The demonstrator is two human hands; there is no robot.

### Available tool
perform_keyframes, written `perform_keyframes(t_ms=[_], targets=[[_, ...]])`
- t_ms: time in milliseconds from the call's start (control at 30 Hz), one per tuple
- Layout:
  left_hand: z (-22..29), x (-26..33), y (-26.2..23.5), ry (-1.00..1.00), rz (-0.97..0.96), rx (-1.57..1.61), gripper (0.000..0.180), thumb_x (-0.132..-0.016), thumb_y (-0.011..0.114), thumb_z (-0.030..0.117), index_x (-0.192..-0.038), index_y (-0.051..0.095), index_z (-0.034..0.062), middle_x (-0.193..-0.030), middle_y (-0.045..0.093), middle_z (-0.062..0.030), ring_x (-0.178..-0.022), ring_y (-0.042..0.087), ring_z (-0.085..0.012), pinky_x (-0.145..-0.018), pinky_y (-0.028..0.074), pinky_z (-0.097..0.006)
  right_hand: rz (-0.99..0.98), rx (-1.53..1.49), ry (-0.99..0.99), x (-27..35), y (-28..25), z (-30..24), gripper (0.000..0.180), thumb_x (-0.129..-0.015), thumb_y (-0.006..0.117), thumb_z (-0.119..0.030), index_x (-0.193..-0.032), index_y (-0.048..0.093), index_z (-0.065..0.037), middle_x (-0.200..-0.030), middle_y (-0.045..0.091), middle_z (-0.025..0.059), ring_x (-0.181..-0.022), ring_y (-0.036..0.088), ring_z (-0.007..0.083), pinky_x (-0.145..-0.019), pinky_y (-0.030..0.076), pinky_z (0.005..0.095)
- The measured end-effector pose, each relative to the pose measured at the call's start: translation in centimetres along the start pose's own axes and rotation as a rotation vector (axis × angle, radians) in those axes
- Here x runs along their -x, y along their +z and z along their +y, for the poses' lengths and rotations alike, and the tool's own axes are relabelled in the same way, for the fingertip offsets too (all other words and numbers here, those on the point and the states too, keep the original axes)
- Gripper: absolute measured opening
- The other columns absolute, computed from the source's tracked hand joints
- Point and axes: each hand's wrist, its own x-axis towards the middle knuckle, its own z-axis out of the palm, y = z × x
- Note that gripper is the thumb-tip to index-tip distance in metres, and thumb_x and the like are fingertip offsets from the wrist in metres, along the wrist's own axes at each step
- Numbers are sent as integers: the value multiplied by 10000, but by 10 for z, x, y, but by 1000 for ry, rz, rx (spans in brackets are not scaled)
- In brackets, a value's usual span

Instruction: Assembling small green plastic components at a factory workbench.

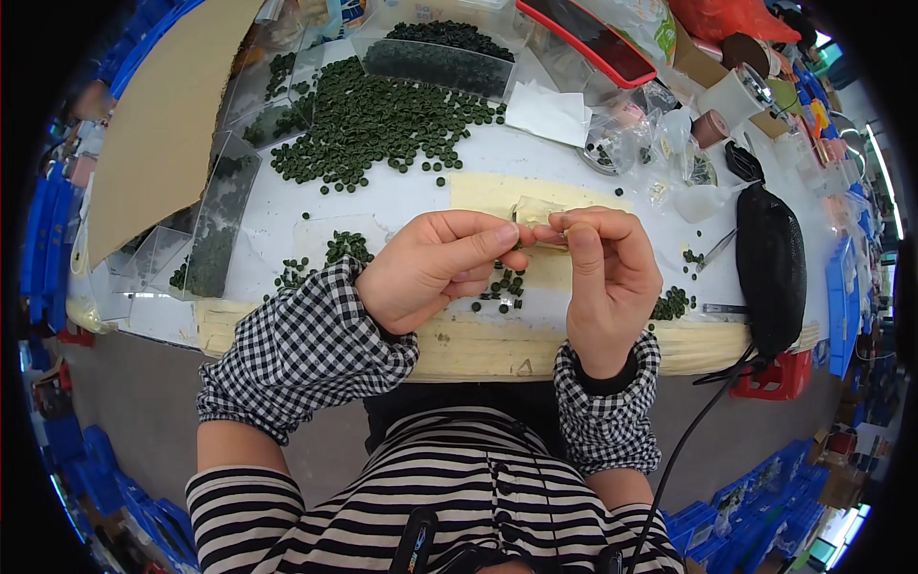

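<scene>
Both my hands meet over the near middle of the table, fingertips almost touching. My left hand [435, 263] is closed in a pinch of thumb and forefinger, and what it grips is too small to make out. My right hand [612, 277] is likewise pinched, on something tiny that its fingers mostly cover. Just beyond the fingertips lies a small pale block [535, 208] on a yellowish sheet [478, 191]. Small dark green round pieces [512, 284] are scattered below the hands, with a little heap of green pieces [348, 247] beyond my left wrist.
A big spread of green pieces [368, 129] covers the far left, beside clear plastic boxes [440, 72] holding more. Cardboard [163, 134] leans at left. Rightward are a red-cased phone [602, 48], white tissue [548, 113], clear bags [669, 143], tweezers [715, 251] and a black pouch [770, 258].
</scene>
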Motion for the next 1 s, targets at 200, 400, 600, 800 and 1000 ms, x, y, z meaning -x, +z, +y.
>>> perform_keyframes(t_ms=[200,400,600,800,1000], targets=[[1,0,0,3,-14,7,231,-949,520,172,-1068,618,-1,-845,631,-26,-514,335,-13,-452,287,-163,74,-83,56,1,3,-5,93,-924,533,-50,-938,562,38,-900,624,96,-818,638,142,-748,494,237],[0,1,-1,22,1,-22,240,-960,493,167,-1090,588,-12,-848,608,-20,-540,312,-14,-485,292,-141,214,347,-194,-6,-13,7,52,-877,589,-25,-884,584,26,-888,628,100,-792,600,153,-737,470,260],[2,0,3,22,34,-23,223,-954,503,152,-1105,578,5,-851,606,-27,-549,315,-16,-506,305,-137,146,869,-314,-13,-22,4,117,-782,665,-38,-879,608,-8,-904,623,101,-846,557,264,-755,448,337],[2,1,-1,30,60,-38,217,-949,504,128,-1110,571,-1,-903,609,-51,-546,316,-16,-485,287,-148,79,925,-277,-15,-29,-4,201,-771,675,-67,-960,630,-16,-954,618,105,-884,543,284,-776,432,348],[3,2,4,44,67,-74,235,-941,505,92,-1149,558,-2,-945,610,-69,-552,318,-13,-481,280,-151,114,964,-102,-3,-79,-29,109,-759,674,-35,-859,641,-7,-823,631,92,-789,564,254,-710,435,331]])
